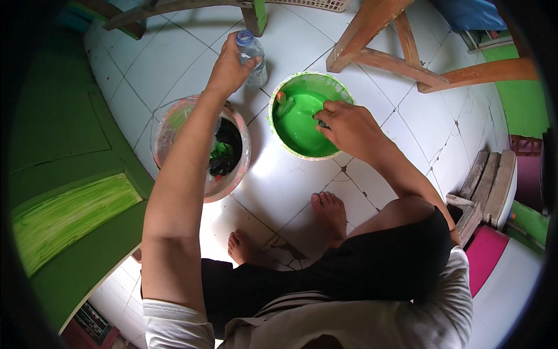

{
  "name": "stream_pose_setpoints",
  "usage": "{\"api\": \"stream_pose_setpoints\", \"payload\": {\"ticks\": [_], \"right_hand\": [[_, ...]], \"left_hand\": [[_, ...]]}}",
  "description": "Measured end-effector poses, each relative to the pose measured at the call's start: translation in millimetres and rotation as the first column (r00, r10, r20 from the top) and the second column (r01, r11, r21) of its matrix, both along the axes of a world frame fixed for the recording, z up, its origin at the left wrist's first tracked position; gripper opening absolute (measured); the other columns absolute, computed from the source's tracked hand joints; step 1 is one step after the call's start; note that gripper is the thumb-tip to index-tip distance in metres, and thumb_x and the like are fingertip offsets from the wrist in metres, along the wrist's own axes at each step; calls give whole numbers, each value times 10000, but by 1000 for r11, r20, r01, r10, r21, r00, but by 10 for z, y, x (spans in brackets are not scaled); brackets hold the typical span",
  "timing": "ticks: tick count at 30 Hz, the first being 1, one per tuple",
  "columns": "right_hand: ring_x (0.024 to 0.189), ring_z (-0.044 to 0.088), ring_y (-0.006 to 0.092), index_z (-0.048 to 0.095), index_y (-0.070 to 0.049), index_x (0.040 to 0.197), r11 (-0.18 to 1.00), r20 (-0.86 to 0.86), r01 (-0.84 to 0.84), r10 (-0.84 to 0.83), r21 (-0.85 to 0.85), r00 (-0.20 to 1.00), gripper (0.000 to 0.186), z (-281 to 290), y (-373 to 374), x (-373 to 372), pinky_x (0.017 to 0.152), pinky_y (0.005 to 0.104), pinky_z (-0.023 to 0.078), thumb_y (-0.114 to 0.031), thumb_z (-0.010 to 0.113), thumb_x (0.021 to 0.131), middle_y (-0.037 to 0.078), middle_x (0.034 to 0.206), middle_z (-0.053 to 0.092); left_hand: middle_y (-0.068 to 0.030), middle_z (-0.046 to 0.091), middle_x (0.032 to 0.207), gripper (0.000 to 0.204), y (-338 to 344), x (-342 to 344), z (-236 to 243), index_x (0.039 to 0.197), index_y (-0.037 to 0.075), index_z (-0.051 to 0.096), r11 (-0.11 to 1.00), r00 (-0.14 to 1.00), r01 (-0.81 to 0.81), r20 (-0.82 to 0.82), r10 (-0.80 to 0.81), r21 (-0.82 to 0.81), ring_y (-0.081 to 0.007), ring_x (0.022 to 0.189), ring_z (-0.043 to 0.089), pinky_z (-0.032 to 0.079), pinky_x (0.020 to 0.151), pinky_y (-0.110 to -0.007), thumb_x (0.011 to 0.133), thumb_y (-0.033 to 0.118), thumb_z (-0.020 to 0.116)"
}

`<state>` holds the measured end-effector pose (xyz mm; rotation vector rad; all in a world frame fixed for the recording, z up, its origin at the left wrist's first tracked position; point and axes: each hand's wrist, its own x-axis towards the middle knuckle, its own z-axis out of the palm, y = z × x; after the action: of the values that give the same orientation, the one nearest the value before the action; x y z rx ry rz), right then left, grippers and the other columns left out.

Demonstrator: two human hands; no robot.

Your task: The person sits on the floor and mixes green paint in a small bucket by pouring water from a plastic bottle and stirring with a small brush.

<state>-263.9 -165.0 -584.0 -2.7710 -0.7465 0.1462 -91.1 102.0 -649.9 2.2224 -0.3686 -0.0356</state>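
My left hand point(229, 68) is closed round a clear plastic bottle point(256, 77) with a blue top, which stands upright on the tiles. My right hand point(353, 127) reaches over the rim of a bucket point(332, 84) holding bright green paint point(299, 131). Its fingers pinch a small dark thing that I cannot make out. Against the bucket's inner left wall rests a paint-covered object point(285, 106) with an orange end. Below my left forearm stands a pinkish, paint-spotted bucket point(243, 166) with black plastic point(228, 139) and green-smeared pieces inside.
White floor tiles point(401, 139) are cracked in places. A green wooden panel point(64, 128) stands at the left, partly streaked lighter green. Wooden legs and crossbars point(401, 68) stand at the far right, with stacked wood pieces point(485, 180) nearer. My bare feet point(329, 212) are close to both buckets.
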Motion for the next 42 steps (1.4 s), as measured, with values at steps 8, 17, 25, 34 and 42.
{"api": "stream_pose_setpoints", "payload": {"ticks": [8, 17, 25, 34, 42], "right_hand": [[896, 680, 303, 717, -42, 1049, 987, -11, 157, -157, 29, 988, 247, 45, -36, 16, 788, 433, 559, -251, 642, 939, 110, 958, 654], [842, 684, 303, 710, -36, 1078, 975, -80, 210, -204, 69, 976, 255, 33, -20, -10, 786, 415, 552, -252, 663, 950, 107, 977, 683], [841, 682, 313, 711, -26, 1057, 958, -42, 281, -278, 65, 960, 261, 70, -100, -12, 776, 423, 548, -259, 651, 954, 122, 947, 679], [912, 684, 296, 715, -32, 1045, 965, -11, 260, -260, 45, 966, 256, 47, -61, -59, 799, 415, 558, -258, 657, 940, 112, 962, 669], [951, 672, 266, 713, -52, 1062, 967, 107, 242, -250, 85, 962, 244, 72, -81, -49, 793, 396, 560, -254, 663, 935, 85, 975, 661]], "left_hand": [[-226, 496, 1399, 735, -80, -194, -18, 1442, 63, 357, 998, 998, -61, 6, 61, 10, -389, 1276, 537, 443, 1076, -429, 854, 209, 773], [-273, 528, 1364, 797, 58, -336, -3, 1446, -43, 352, 979, 985, -163, 70, 155, 123, -388, 1271, 543, 430, 1076, -419, 861, 304, 767], [-230, 690, 1127, 664, -231, -836, 1158, 1219, -43, 613, 863, 957, 168, -289, -27, 476, -384, 1044, 688, 537, 923, -476, 898, 539, 626], [-209, 714, 948, 353, -500, -1018, 449, 1017, 48, 659, 840, 992, 99, -120, -40, 533, -395, 926, 693, 542, 826, -498, 924, 388, 654], [-223, 695, 863, 224, -577, -1056, 657, 994, 43, 645, 880, 990, 125, 5, -143, 459, -409, 860, 683, 544, 782, -505, 908, 249, 648]]}}
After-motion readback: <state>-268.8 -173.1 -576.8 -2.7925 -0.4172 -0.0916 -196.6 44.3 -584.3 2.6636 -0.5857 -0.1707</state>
